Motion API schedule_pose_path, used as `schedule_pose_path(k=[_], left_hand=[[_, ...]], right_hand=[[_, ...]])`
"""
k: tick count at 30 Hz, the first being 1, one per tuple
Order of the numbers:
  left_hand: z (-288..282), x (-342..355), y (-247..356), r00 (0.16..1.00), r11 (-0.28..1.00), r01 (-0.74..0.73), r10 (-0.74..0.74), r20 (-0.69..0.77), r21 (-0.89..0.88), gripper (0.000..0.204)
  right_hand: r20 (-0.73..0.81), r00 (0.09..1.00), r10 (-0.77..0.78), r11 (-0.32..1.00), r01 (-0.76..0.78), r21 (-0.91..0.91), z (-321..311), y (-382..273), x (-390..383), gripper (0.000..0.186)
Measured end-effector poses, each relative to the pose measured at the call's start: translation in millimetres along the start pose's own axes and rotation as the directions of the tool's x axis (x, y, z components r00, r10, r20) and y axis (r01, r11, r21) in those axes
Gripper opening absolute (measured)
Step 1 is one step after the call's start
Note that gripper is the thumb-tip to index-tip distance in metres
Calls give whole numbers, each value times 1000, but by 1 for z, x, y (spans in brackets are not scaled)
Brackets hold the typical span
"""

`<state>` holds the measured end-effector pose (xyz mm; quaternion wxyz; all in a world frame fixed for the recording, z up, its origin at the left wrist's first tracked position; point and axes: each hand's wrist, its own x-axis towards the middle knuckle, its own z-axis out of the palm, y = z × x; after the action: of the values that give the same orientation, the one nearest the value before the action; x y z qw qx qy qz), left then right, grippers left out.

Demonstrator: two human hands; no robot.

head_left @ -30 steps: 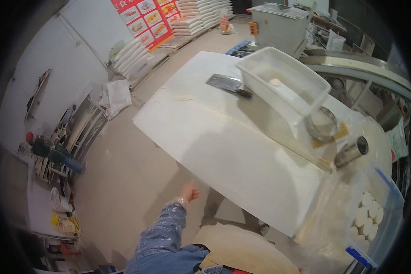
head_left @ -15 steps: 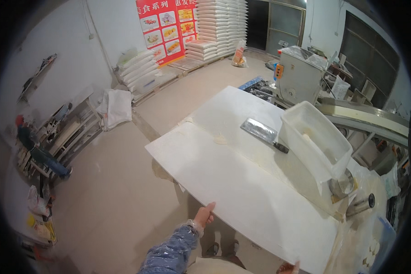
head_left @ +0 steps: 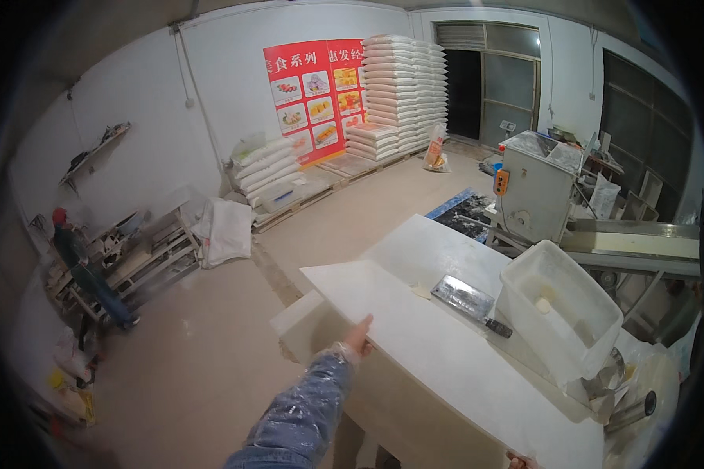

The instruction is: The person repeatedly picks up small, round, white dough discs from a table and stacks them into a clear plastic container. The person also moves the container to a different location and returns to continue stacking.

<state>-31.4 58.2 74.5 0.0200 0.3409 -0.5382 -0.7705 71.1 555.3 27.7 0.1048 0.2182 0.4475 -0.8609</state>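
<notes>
My left hand (head_left: 358, 338) grips the near edge of a thin white board (head_left: 438, 352), fingers closed on it. At the lower edge of the picture my right hand (head_left: 520, 461), mostly cut off, holds the same edge farther right. This near edge is tilted up off the white worktable (head_left: 297, 316), whose surface shows beneath. Beyond the board lies a cleaver (head_left: 463, 298) with a broad metal blade and dark handle. Next to it stands a white plastic bin (head_left: 516, 293) with a small pale lump (head_left: 542, 305) inside. A flat pale scrap (head_left: 421, 291) lies near the blade.
Right of the board are a metal bowl (head_left: 602, 379) and a metal cylinder (head_left: 632, 412). Behind the table stand a grey machine (head_left: 532, 184) and a conveyor (head_left: 633, 242). Stacked white sacks (head_left: 391, 86) line the back wall. Another person (head_left: 94, 273) stands by a rack at far left.
The board's near edge has risen off the table, both hands holding it, uncovering the table surface below. The head view has shifted, so the room sits lower and farther right in the picture.
</notes>
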Motion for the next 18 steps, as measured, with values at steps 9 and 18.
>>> schedule_pose_path(k=[9, 18], left_hand=[[6, -58, 1, 985, 988, -157, 157, -75, 9, 35], [-141, -217, -3, 943, 937, -282, 231, -238, -206, 31]], right_hand=[[-205, 978, -44, 994, 63, 87, 17, -34, 11, 33], [56, 993, -109, 977, 117, -179, 139, -9, -49, 29]])
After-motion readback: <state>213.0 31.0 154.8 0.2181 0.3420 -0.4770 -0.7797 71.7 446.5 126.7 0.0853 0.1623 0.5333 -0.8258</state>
